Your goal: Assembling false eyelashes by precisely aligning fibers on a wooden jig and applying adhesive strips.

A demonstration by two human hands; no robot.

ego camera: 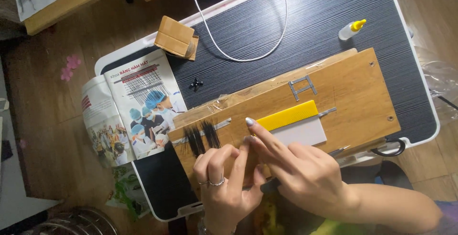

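A right hand [305,173] presses an extended forefinger on a wooden board [353,92] beside a yellow comb strip [288,115], while the left hand [224,182], fingers curled, pinches near black hair tufts [202,137] just above it. Arranging appears underway; fine fingertip control matters next.

a: open room? the dark tabletop [334,10] beyond the wooden board [353,96] is mostly bare, only the white cable [248,56] looping across and a small glue bottle [351,29] near the right edge.
b: left side?
a: blocked. wooden block [175,38], magazine [131,106], black hair tufts [202,137] on the board's left end.
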